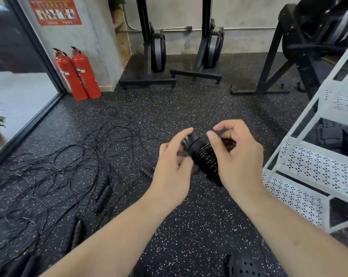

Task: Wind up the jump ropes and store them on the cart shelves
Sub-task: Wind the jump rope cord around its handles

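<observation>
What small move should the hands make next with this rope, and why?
Probably carry the wound jump rope to the cart shelf on the right: its cord looks fully coiled, and the left hand and right hand both hold it.

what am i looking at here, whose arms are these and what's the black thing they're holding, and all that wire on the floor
There is no machine here. This is one picture from a camera worn on a person's head, looking down at their own bare arms. The right hand grips a wound jump rope, with black cord coiled round its handles. The left hand holds its capped end. On the speckled floor to the left lie loose jump ropes, a tangle of thin black cords with ribbed handles. The white cart with perforated shelves stands at the right. Two red fire extinguishers stand by the wall.
</observation>
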